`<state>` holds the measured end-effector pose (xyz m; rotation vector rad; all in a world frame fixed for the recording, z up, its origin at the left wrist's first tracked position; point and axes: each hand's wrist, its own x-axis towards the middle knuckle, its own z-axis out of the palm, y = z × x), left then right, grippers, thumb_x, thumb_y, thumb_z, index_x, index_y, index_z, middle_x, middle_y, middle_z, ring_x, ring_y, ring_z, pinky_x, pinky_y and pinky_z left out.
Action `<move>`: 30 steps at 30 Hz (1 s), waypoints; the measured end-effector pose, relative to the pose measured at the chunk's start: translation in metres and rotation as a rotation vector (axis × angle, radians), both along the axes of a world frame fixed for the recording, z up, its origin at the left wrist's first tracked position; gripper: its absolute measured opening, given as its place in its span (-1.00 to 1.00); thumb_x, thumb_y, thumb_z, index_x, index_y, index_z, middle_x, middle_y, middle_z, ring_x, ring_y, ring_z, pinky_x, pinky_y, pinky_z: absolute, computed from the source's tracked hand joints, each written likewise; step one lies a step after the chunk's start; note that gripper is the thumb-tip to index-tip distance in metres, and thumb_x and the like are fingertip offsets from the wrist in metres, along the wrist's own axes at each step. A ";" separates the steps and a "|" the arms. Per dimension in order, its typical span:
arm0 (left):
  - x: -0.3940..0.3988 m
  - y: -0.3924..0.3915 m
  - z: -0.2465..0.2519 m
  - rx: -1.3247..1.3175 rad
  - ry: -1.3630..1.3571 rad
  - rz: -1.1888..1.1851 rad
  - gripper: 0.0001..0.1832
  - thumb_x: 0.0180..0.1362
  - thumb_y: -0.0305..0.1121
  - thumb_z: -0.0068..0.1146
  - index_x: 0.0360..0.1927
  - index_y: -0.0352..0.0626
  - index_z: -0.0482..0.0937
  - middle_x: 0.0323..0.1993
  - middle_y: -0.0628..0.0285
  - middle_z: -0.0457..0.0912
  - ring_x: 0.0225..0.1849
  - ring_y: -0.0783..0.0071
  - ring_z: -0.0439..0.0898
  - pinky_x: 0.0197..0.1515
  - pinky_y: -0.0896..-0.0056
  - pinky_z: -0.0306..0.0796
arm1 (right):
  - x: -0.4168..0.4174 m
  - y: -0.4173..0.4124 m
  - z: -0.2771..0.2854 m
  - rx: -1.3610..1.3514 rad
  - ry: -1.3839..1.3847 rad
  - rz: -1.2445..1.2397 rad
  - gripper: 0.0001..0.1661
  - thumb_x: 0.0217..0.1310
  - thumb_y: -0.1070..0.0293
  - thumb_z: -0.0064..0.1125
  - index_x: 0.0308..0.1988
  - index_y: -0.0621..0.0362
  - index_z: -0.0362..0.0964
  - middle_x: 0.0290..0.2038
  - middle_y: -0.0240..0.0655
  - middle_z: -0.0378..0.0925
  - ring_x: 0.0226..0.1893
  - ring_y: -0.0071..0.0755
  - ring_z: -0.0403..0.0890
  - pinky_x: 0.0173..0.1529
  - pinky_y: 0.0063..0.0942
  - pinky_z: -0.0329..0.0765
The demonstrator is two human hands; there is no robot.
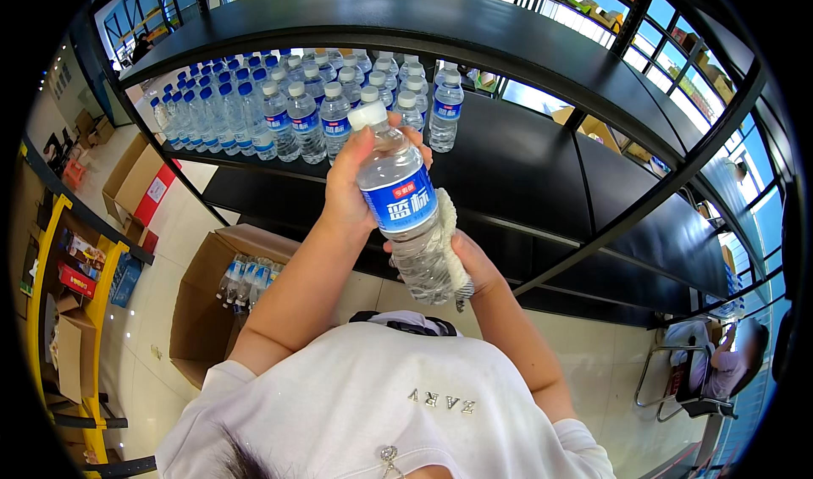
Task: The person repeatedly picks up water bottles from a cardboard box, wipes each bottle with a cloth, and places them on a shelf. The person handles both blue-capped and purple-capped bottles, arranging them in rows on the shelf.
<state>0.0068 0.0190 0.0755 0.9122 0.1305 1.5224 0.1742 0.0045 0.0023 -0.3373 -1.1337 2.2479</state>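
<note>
My left hand [348, 177] grips a clear plastic water bottle [397, 202] near its shoulder. The bottle has a white cap and a blue label with writing, and it tilts in front of my chest. Around its lower part, my right hand [475, 264] presses a pale, fluffy cloth [450, 241] against the side. Part of my right hand's fingers is hidden behind the bottle. Beyond my hands, white-capped bottles [305, 123] stand in rows on a black shelf [502, 174]. Blue-capped bottles [206, 117] stand to their left.
A cardboard box [203, 314] on the floor to my left holds several bottles [251, 279]. Farther left stand another carton [136, 177] and a yellow-framed rack [105, 326]. The upper shelf [406, 12] overhangs the bottles. At right, a person [730, 358] sits on a chair.
</note>
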 end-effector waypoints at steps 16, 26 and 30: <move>-0.013 0.019 0.022 0.182 0.009 -0.013 -0.51 0.03 0.05 -0.10 -0.09 -0.10 0.40 -0.31 0.09 0.50 -0.28 0.22 0.52 -0.23 0.26 0.42 | -0.007 -0.021 -0.010 -0.298 0.393 0.176 0.03 -0.09 -0.33 -0.07 0.21 0.14 -0.10 0.09 0.07 0.16 -0.02 0.04 0.39 -0.29 -0.28 0.60; -0.009 0.020 0.021 0.259 0.214 0.118 -0.36 0.04 0.15 -0.19 0.05 -0.13 0.31 -0.22 0.01 0.50 -0.21 0.22 0.52 -0.16 0.27 0.42 | -0.005 -0.025 -0.015 -0.264 0.373 0.044 -0.07 0.07 -0.07 -0.02 0.20 0.29 -0.21 0.14 0.16 0.01 0.12 0.12 0.20 -0.17 -0.32 0.60; 0.001 0.020 0.016 0.166 0.371 0.241 -0.13 0.00 0.37 -0.34 0.19 -0.14 0.10 -0.11 -0.01 0.45 -0.07 0.24 0.47 -0.07 0.26 0.40 | -0.005 -0.024 -0.013 -0.269 0.401 -0.002 -0.11 0.08 0.01 0.04 0.20 0.29 -0.17 0.14 0.15 0.01 0.14 0.14 0.17 -0.12 -0.26 0.57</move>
